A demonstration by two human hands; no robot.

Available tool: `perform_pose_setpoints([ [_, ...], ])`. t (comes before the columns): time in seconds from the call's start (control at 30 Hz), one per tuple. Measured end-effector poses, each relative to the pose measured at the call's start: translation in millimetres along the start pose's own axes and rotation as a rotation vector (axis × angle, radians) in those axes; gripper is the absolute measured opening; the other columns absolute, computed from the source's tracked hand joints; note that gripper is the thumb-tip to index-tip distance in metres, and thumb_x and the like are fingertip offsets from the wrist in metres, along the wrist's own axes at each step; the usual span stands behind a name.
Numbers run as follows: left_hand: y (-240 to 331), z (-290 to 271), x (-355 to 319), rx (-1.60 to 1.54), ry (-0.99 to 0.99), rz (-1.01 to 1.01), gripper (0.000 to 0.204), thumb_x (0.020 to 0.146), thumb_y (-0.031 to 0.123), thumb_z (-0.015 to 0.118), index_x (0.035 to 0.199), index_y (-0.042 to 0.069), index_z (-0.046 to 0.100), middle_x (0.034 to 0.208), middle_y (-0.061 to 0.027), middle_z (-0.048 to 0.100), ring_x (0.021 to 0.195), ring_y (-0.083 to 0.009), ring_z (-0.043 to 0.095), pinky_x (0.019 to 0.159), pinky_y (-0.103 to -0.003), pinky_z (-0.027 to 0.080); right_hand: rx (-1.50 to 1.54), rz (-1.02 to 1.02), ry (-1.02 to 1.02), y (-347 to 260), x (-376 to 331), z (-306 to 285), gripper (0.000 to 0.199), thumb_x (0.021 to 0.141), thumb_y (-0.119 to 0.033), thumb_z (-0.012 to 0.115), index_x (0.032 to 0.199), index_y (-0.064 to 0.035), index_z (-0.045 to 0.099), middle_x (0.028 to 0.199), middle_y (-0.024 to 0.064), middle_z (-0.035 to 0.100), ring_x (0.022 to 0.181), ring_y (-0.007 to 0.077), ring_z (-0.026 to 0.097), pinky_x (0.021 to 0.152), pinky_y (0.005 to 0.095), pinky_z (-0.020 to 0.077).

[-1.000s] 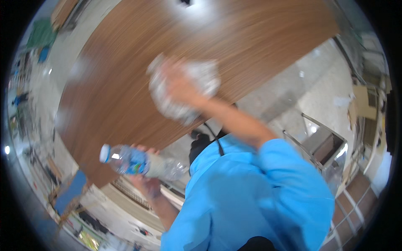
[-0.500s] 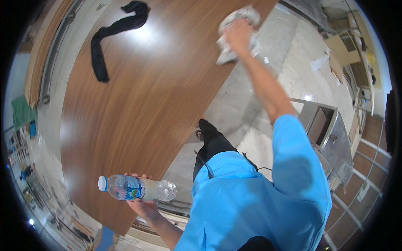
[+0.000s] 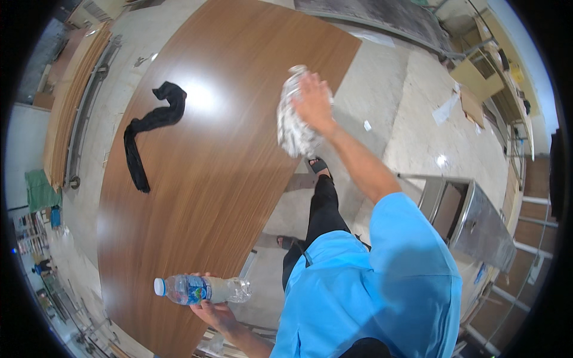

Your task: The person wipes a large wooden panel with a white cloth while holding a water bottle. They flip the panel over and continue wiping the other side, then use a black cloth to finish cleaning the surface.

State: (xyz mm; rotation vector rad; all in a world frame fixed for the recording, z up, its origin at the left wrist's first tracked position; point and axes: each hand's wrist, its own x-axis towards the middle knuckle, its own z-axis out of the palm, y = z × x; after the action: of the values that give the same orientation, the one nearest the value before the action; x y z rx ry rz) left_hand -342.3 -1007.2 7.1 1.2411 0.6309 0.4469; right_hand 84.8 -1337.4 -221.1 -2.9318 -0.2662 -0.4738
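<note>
Looking down, we see a broad wood-grain panel (image 3: 197, 232), smooth and brown, with a white glare in its upper part. Our right hand (image 3: 314, 102) lies flat and open, fingers extended, on a crumpled whitish cloth (image 3: 290, 125), right of the upper centre of the frame. The cloth is soft, folded and uneven in outline; it is slightly blurred, so we cannot make out its weave. It rests at the panel's right edge, its long axis running nearly upright in the frame, one end toward the top and the other toward the bottom.

Our left hand (image 3: 218, 314), at the lower left of the frame, is closed around a clear plastic bottle (image 3: 196, 289) with a rounded shoulder, a blue printed label and a white cap (image 3: 159, 287). We have the bottle on its side, its long axis almost level across the frame, the cap pointing left and the base right. Left of the glare, a limp black strip of fabric (image 3: 152, 122) bends in a zigzag on the panel. At the right of the frame stands a grey, box-shaped metal cabinet (image 3: 484, 230).
</note>
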Motion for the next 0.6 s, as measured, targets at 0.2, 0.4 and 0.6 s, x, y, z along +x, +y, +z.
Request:
perform_pose_setpoints([
  [0.2, 1, 78, -2, -0.004, 0.154, 0.095, 0.082, 0.088, 0.045, 0.077, 0.147, 0.001, 0.038, 0.135, -0.0153, 0.055, 0.12, -0.0309, 0.061, 0.102, -0.049, 0.054, -0.092, 0.172, 0.057, 89, 183, 24, 0.073, 0.101, -0.05, 0.049, 0.151, 0.0024, 0.043, 0.16, 0.024, 0.037, 0.152, 0.0405, 0.028, 0.122, 0.0585, 0.0203],
  [0.4, 7, 165, 8, -0.049, 0.187, 0.038, 0.082, 0.087, 0.041, 0.082, 0.143, -0.001, 0.038, 0.134, -0.0155, 0.056, 0.12, -0.0306, 0.062, 0.101, -0.048, 0.055, 0.184, -0.373, 0.028, -69, 189, 23, 0.07, 0.099, -0.041, 0.055, 0.149, 0.0065, 0.043, 0.159, 0.0268, 0.037, 0.151, 0.041, 0.029, 0.125, 0.0556, 0.0167],
  [0.6, 8, 192, -2, -0.021, 0.351, 0.149, 0.083, 0.086, 0.042, 0.081, 0.144, 0.0, 0.039, 0.13, -0.0154, 0.057, 0.119, -0.0317, 0.062, 0.101, -0.051, 0.054, 0.708, -1.202, -0.27, -168, 55, -22, 0.04, 0.094, -0.016, 0.06, 0.131, -0.0028, 0.063, 0.134, 0.0208, 0.064, 0.128, 0.0354, 0.06, 0.112, 0.0509, 0.0438],
])
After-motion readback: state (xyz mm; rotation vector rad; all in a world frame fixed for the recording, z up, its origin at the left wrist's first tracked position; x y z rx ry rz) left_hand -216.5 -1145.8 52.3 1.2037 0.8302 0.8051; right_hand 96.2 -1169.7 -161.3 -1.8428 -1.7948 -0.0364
